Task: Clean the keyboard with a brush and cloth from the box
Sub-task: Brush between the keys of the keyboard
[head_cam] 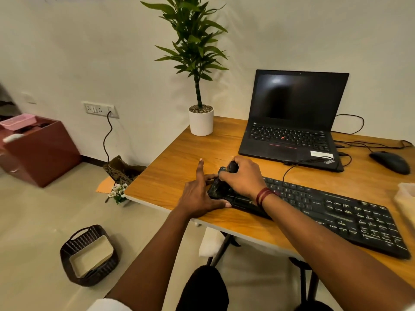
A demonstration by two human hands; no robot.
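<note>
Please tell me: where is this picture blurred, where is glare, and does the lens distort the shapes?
Head view: the keyboard smears toward its right end; head view: a pale glare patch lies upper left on the laptop screen; head view: the wide lens tilts the socket plate; head view: the brush in the right hand looks soft.

The only word that can be read is "ThinkPad", printed at an angle on the lower right corner of the black laptop (292,133), at the right of the frame. The white sticker (321,154) beside it and the key legends of the keyboard (325,207) are too blurred to read.
</note>
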